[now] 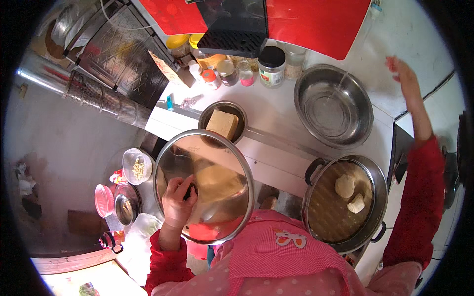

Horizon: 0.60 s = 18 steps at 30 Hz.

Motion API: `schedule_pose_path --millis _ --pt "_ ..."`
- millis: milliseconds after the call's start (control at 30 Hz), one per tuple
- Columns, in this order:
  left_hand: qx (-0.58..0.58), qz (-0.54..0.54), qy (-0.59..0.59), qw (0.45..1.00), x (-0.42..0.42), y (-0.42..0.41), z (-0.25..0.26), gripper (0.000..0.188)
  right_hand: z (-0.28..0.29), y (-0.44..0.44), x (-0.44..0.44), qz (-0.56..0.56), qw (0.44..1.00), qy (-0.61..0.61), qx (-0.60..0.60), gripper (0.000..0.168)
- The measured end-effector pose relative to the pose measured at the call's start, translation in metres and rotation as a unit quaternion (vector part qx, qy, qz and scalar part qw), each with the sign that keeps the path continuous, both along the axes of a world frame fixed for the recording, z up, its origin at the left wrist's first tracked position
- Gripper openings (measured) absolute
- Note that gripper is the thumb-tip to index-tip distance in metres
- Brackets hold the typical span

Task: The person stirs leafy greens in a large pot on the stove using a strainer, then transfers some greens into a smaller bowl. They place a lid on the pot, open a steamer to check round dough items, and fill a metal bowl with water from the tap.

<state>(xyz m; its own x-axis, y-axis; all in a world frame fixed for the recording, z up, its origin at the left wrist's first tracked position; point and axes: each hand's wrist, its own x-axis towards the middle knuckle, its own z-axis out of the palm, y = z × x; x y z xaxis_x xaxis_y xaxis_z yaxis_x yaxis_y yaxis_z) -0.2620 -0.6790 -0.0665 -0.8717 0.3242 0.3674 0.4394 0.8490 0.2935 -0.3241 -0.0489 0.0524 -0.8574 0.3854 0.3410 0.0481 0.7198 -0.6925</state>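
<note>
My left hand (180,199) grips the dark knob of a large glass pot lid (222,177) with a metal rim, held in front of my body at the left. My right hand (403,74) is raised at the far right, slightly blurred, with nothing seen in it. Below that arm stands a wide two-handled steel pot (314,222) of brownish liquid, with a round pale lump (344,186) and a smaller pale piece (356,204) in it. A metal bowl (242,127) holding a pale block (221,124), perhaps tofu, stands just behind the lid.
An empty steel basin (329,107) stands on the white counter behind the pot. Jars, one a black-lidded jar (271,68), crowd the back beneath a red and black appliance (233,40). At left are a plastic tub (137,166), a pink basket (104,200) and a metal duct (107,96).
</note>
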Motion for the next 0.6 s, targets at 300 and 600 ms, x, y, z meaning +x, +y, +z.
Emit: schedule_pose_path --millis 300,600 --pt "0.014 0.008 -0.002 1.000 -0.009 -0.011 -0.013 0.030 -0.102 -0.226 0.044 0.161 0.882 -0.211 -0.390 0.033" --pt "-0.003 0.069 0.002 0.998 0.006 -0.035 -0.023 0.030 -0.289 -0.376 -0.090 0.049 0.792 -0.314 -0.521 0.036"
